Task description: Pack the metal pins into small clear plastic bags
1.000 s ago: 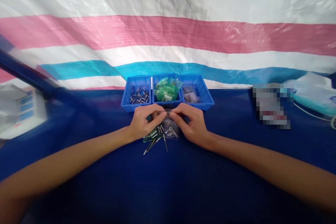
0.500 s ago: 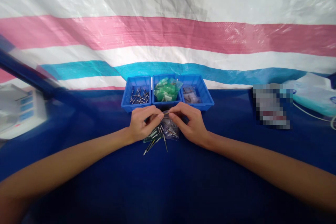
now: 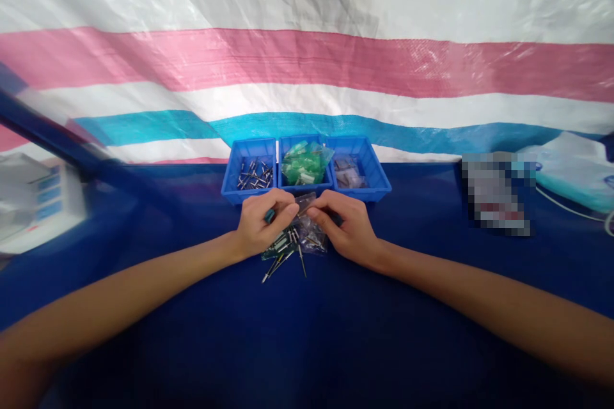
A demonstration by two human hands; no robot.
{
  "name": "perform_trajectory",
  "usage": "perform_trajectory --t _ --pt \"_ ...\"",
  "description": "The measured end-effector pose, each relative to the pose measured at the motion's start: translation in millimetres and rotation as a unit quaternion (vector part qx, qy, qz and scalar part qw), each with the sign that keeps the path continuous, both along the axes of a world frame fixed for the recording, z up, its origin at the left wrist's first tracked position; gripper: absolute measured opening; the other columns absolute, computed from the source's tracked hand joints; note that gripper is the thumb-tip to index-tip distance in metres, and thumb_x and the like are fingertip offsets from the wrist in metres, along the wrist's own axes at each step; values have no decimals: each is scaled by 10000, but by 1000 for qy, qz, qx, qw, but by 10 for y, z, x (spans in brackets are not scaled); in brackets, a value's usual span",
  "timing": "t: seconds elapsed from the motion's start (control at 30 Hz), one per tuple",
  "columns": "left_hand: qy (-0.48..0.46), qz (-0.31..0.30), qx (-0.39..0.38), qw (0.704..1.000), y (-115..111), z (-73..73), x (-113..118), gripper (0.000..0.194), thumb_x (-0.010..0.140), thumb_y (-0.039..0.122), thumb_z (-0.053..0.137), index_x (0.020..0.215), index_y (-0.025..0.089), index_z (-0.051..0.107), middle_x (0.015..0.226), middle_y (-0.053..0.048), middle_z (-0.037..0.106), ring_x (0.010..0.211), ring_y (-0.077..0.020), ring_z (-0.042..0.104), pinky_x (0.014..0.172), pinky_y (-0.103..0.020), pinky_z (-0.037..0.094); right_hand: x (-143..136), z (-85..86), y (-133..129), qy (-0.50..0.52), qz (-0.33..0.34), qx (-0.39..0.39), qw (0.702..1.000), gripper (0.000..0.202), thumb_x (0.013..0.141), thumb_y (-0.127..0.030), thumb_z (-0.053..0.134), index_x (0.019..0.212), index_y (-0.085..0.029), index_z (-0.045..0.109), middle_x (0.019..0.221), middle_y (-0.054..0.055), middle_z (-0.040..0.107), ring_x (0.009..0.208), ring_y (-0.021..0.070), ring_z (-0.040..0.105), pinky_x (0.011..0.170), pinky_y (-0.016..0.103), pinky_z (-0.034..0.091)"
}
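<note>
My left hand (image 3: 261,223) and my right hand (image 3: 345,227) meet over a small clear plastic bag (image 3: 306,204), each pinching one side of its top edge. A green-tipped piece shows between the left hand's fingers. Under the hands lies a little heap of metal pins (image 3: 288,252) and small bags on the blue table cover (image 3: 307,332). Just beyond the hands stand three blue bins side by side: the left bin (image 3: 250,169) holds loose metal pins, the middle bin (image 3: 306,165) green bags, the right bin (image 3: 357,172) clear bags.
A striped tarp (image 3: 307,45) hangs behind the bins. A white device (image 3: 36,201) sits at the far left. A blurred-out object (image 3: 496,192) and a white-and-teal packet (image 3: 575,169) with a cord lie at the right.
Both hands have shifted slightly lower and closer around the clear bag's top edge; the bag's top now sticks up between the fingertips. Nothing else has moved.
</note>
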State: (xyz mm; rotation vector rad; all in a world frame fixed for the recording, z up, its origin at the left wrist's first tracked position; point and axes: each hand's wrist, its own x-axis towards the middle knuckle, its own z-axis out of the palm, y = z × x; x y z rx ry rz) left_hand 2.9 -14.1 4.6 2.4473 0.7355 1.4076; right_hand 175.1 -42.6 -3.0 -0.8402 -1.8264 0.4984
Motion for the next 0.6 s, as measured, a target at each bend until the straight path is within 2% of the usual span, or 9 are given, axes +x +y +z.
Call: perform_trajectory --t 0.13,0.33,0.6 --pt "11 -17 -7 1000 9 12 4 106 819 168 507 720 143 539 524 44 508 435 -34 422 448 -145 362 -4 -18 4 -7 -3 -1 1000 162 848 -174 513 687 -160 530 609 -24 495 549 81 430 530 207 344" --pt "44 -33 -63 997 23 34 22 120 830 195 495 730 147 541 511 57 488 421 -26 416 438 -136 345 -4 -25 13 -17 -11 -11 1000 240 861 -216 499 627 -158 491 564 -35 444 512 74 396 501 206 317" --pt "47 -45 -100 993 31 42 33 102 836 204 480 767 149 531 515 61 491 411 -27 409 418 -139 326 -5 -1 13 -21 -7 -17 1000 230 870 -220 477 647 -168 495 568 -34 450 517 81 405 510 216 322"
